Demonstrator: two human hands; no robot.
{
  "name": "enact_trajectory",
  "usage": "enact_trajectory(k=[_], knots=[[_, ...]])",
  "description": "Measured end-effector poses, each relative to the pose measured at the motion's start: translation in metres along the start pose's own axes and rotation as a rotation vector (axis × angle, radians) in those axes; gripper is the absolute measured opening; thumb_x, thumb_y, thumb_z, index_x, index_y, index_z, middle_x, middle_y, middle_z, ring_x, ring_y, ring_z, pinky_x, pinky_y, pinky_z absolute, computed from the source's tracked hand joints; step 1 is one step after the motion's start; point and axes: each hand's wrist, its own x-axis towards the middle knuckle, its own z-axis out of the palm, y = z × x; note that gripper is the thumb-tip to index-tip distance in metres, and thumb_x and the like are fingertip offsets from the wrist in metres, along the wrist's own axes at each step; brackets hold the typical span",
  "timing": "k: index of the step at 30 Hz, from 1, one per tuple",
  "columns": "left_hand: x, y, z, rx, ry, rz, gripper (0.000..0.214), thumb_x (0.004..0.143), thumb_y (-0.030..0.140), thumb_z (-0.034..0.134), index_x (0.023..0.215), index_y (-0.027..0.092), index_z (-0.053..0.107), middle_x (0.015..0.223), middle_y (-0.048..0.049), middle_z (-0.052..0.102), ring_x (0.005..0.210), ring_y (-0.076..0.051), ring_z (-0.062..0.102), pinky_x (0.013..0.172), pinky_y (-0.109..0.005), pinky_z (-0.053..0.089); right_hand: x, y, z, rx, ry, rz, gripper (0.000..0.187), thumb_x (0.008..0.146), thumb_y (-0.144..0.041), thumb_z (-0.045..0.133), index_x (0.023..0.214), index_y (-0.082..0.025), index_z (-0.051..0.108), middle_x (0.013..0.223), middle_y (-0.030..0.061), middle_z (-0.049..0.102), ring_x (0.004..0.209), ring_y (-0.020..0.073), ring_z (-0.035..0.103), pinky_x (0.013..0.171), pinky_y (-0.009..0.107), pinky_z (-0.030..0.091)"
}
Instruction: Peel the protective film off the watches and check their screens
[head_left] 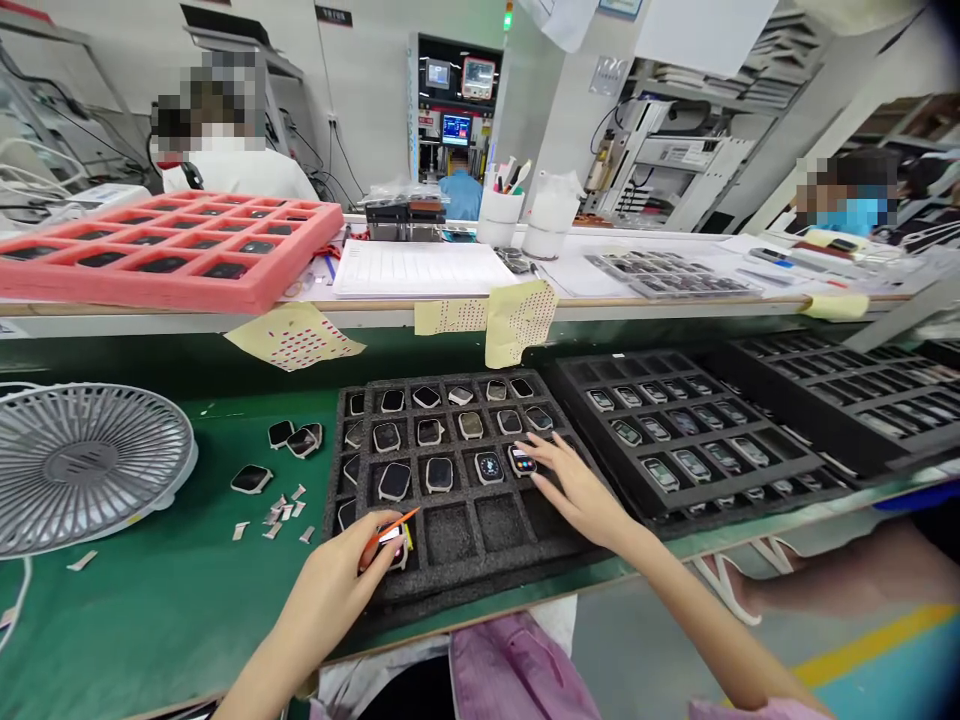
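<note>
My left hand (351, 562) is closed around a thin orange pointed stick (391, 527). Its fingers are also at a smartwatch (395, 553) with a yellow strip at its edge, in the near-left pocket of a black foam tray (442, 578); whether they grip that watch is partly hidden. Over the tray's right side, my right hand (574, 488) has its fingers apart, at a smartwatch with a lit, colourful screen (523, 461). Beside it lies a watch showing a lit dial (489, 467). More strapless watches with dark screens (394, 481) sit in the other pockets.
Left of the tray are a grey fan (86, 465), loose watches (252, 479) and small pale strips (281, 512). More black trays (660, 440) of watches stand to the right. A shelf behind holds a red foam tray (262, 285), paper (427, 268) and a pen cup (500, 217). Other people sit beyond.
</note>
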Motion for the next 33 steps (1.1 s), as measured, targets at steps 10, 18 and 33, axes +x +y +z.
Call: enact_trajectory(k=[10,18,33], knots=[[-0.008,-0.01,0.002,-0.014,0.02,-0.029,0.036,0.091,0.048,0.038,0.108,0.026,0.061,0.062,0.0038,0.06,0.05,-0.014,0.055,0.053,-0.021,0.043,0.02,-0.027,0.025,0.083,-0.127,-0.056,0.034,0.096,-0.026,0.038,0.129,-0.02,0.041,0.134,0.01,0.055,0.137,0.0219,0.035,0.115,0.056,0.021],[-0.005,-0.019,0.001,-0.031,0.022,-0.064,0.044,0.09,0.055,0.037,0.11,0.025,0.062,0.055,0.0042,0.055,0.048,-0.016,0.055,0.049,-0.022,0.041,-0.016,-0.004,0.008,0.026,0.178,0.174,0.03,0.095,-0.031,0.038,0.124,-0.022,0.043,0.133,0.0102,0.056,0.131,0.0232,0.043,0.114,0.055,0.023],[-0.005,-0.025,-0.004,0.003,0.073,-0.057,0.045,0.088,0.054,0.037,0.107,0.024,0.063,0.05,0.0046,0.055,0.043,-0.015,0.053,0.045,-0.021,0.041,-0.018,0.023,-0.009,0.187,0.251,0.404,0.025,0.093,-0.038,0.041,0.112,-0.024,0.048,0.123,0.01,0.062,0.125,0.0237,0.05,0.104,0.048,0.038]])
